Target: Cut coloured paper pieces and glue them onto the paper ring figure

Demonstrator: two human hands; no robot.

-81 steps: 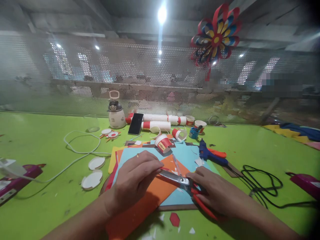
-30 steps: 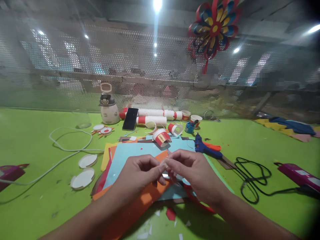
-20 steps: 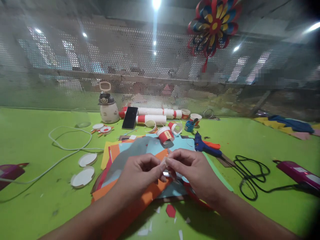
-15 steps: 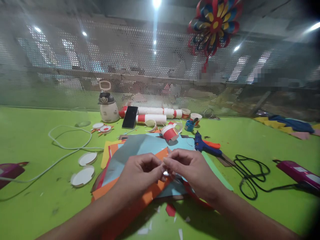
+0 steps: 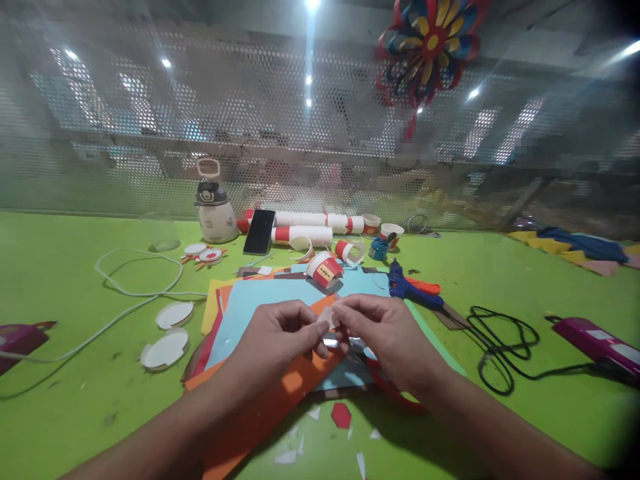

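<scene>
The left hand and right hand meet over the middle of the counter. Each grip pinches a small white piece between thumb and fingers, so it sits between the two sets of fingertips, above the sheets. Just below are scissors, blades pointing left and red handle partly hidden under the right hand; whether that hand also holds them, I cannot tell.

Under both hands, an orange sheet lies aslant over a blue sheet. A red and white cup lies tipped on the blue sheet's far part. Right of the sheets is a blue glue gun; left of them, two white discs lie side by side. On the near side are a red hexagon and white scraps. Farther off, a bottle stands left of a phone and white tubes.
</scene>
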